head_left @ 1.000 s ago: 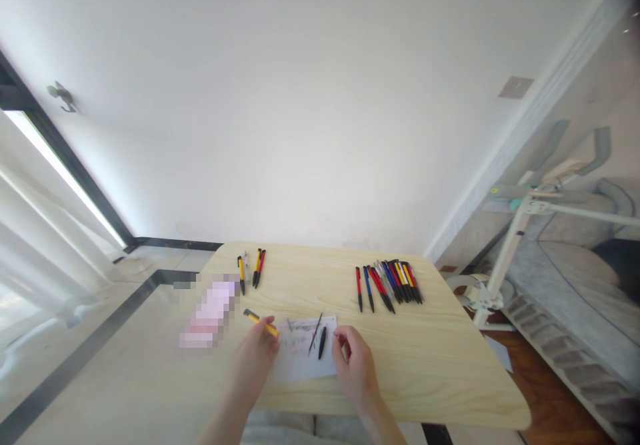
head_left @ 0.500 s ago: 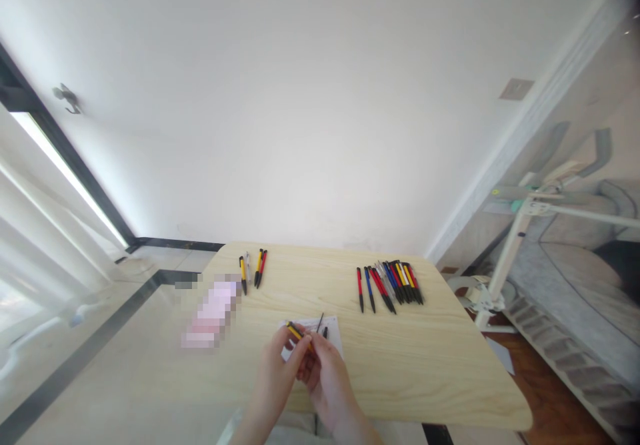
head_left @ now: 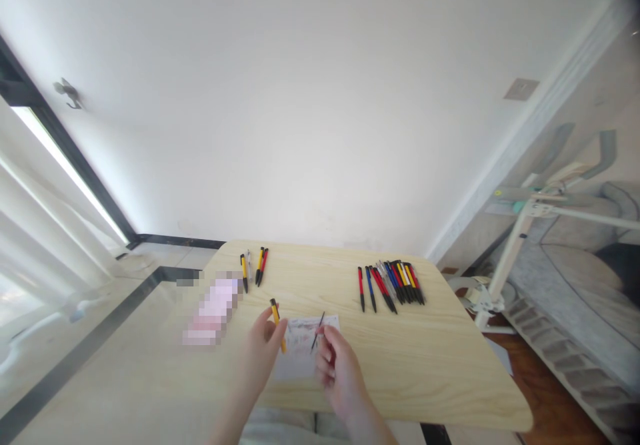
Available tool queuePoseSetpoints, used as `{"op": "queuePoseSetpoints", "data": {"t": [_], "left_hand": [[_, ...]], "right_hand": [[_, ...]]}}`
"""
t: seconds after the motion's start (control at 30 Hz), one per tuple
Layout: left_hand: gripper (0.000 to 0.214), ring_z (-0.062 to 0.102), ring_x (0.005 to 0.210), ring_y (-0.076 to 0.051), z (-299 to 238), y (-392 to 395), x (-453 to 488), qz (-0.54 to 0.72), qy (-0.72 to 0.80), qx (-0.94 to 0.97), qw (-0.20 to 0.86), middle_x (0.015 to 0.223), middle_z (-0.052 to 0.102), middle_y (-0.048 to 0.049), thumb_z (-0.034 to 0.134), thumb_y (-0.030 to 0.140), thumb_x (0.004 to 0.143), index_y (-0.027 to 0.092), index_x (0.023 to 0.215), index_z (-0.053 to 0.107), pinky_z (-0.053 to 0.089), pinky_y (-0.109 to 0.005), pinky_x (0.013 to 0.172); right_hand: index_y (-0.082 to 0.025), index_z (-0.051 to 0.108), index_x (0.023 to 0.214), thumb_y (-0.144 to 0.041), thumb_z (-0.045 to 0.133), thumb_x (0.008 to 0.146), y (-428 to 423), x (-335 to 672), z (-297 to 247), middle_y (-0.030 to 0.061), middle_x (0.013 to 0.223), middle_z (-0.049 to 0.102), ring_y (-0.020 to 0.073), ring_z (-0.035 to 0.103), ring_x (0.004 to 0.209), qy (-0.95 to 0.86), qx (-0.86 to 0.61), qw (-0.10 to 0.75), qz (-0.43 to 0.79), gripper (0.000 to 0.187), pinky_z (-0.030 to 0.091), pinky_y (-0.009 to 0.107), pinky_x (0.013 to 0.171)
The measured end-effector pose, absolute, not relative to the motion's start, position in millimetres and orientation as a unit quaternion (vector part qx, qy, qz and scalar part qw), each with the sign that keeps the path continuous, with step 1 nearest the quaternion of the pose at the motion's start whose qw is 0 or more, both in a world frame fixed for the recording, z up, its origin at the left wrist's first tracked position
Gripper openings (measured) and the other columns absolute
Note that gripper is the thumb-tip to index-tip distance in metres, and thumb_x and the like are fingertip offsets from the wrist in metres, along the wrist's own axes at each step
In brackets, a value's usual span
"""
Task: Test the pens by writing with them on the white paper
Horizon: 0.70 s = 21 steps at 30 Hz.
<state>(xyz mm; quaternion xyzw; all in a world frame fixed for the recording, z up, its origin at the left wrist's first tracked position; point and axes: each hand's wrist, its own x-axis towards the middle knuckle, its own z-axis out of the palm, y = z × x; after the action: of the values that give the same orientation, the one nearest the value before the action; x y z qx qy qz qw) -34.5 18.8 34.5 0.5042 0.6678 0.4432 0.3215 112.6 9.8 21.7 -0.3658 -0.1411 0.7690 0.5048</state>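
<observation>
My left hand (head_left: 264, 345) is closed round a yellow pen barrel (head_left: 277, 317), which points up and away. My right hand (head_left: 334, 360) pinches a thin dark pen refill (head_left: 318, 330) above a small white sheet (head_left: 302, 352) marked with red scribbles. Both hands hover over the near middle of the light wooden table (head_left: 430, 365). The black pen tip piece that lay on the sheet is hidden now.
Several red, blue, yellow and black pens (head_left: 393, 283) lie in a row at the far right of the table. Three more pens (head_left: 254, 269) lie at the far left. A blurred pink object (head_left: 210, 308) sits left of the sheet. A white stand (head_left: 505, 258) and a grey sofa are at the right.
The hands met over the sheet half a second ago and have parted. The left hand now holds the yellow barrel more upright, and the right hand holds the refill.
</observation>
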Motion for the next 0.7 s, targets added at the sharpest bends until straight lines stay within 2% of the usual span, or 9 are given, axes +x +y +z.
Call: {"op": "queuePoseSetpoints", "data": {"t": [0.1, 0.2, 0.3, 0.53, 0.7], "left_hand": [[0.045, 0.052, 0.052, -0.015, 26.1, 21.4, -30.5, 0.308, 0.696, 0.595, 0.259, 0.051, 0.053, 0.0020, 0.042, 0.035, 0.077, 0.009, 0.113, 0.048, 0.034, -0.025, 0.050], [0.044, 0.057, 0.061, -0.017, 24.5, 23.6, -17.9, 0.193, 0.697, 0.658, 0.210, 0.061, 0.061, -0.0015, 0.040, 0.031, 0.078, 0.017, 0.119, 0.045, 0.035, -0.026, 0.053], [0.041, 0.060, 0.069, -0.019, 29.1, 24.9, -7.5, 0.123, 0.707, 0.675, 0.175, 0.070, 0.065, -0.0044, 0.038, 0.035, 0.080, 0.021, 0.117, 0.047, 0.036, -0.026, 0.057], [0.034, 0.060, 0.076, -0.017, 34.1, 23.1, -25.2, 0.153, 0.742, 0.637, 0.145, 0.083, 0.065, -0.0051, 0.034, 0.034, 0.082, 0.021, 0.108, 0.051, 0.037, -0.025, 0.061], [0.029, 0.058, 0.076, -0.015, 22.9, 20.7, -33.5, 0.148, 0.721, 0.665, 0.127, 0.088, 0.060, -0.0036, 0.034, 0.031, 0.082, 0.024, 0.101, 0.055, 0.036, -0.024, 0.061]], "right_hand": [[-0.019, 0.051, 0.079, -0.035, 0.055, 0.072, 18.8, 122.7, 19.5, -0.0094, 0.049, 0.039, 0.0023, 0.025, 0.034, -0.169, -0.348, 0.516, 0.764, 0.018, 0.014, 0.017, 0.034], [-0.020, 0.050, 0.081, -0.028, 0.054, 0.069, 25.2, 132.7, 15.7, -0.0087, 0.052, 0.042, 0.0031, 0.028, 0.036, -0.199, -0.347, 0.522, 0.753, 0.015, 0.016, 0.017, 0.035], [-0.020, 0.050, 0.083, -0.027, 0.050, 0.069, 27.9, 142.5, 13.8, -0.0080, 0.053, 0.043, 0.0038, 0.029, 0.037, -0.245, -0.359, 0.501, 0.748, 0.015, 0.018, 0.018, 0.036], [-0.018, 0.053, 0.079, -0.022, 0.041, 0.071, 40.8, 156.6, 21.3, -0.0075, 0.052, 0.041, 0.0055, 0.030, 0.039, -0.445, -0.465, 0.396, 0.655, 0.014, 0.020, 0.018, 0.038], [-0.017, 0.059, 0.077, -0.021, 0.038, 0.076, 56.9, 149.9, 38.4, -0.0029, 0.058, 0.051, 0.0103, 0.047, 0.055, -0.643, -0.528, 0.259, 0.491, 0.021, 0.031, 0.020, 0.050]]}}
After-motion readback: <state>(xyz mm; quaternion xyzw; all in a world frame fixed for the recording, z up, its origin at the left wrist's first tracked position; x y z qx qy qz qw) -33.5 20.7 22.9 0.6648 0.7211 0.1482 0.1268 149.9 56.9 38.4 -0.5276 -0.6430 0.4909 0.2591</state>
